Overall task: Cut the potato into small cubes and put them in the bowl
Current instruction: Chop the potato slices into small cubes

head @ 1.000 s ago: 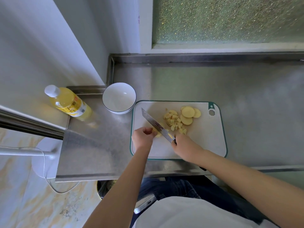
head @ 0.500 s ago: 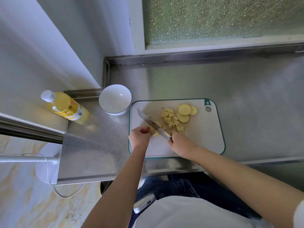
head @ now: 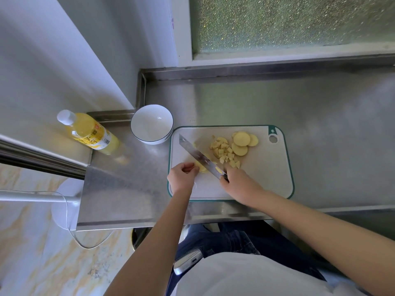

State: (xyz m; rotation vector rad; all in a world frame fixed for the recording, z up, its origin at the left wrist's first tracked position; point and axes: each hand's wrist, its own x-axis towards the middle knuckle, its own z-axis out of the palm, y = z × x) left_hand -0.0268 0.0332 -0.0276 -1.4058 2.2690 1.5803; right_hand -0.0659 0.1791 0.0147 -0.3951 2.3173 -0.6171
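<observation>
- A small kitchen, likely in a home, seen from above by the person cooking.
- A stainless steel counter fills a corner beneath a frosted window.
- On it lies a white cutting board with a knife and yellow potato pieces, some sliced, some cubed.
- A white bowl and a bottle of yellow liquid stand beside the board.
- A marble-patterned tile floor lies below.

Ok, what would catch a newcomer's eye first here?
The long knife, gripped by the right hand, slants across the cutting board while the left hand holds a potato piece beside it. Right of the blade lie potato cubes and round slices; the white bowl off the board's far-left corner is empty.
</observation>
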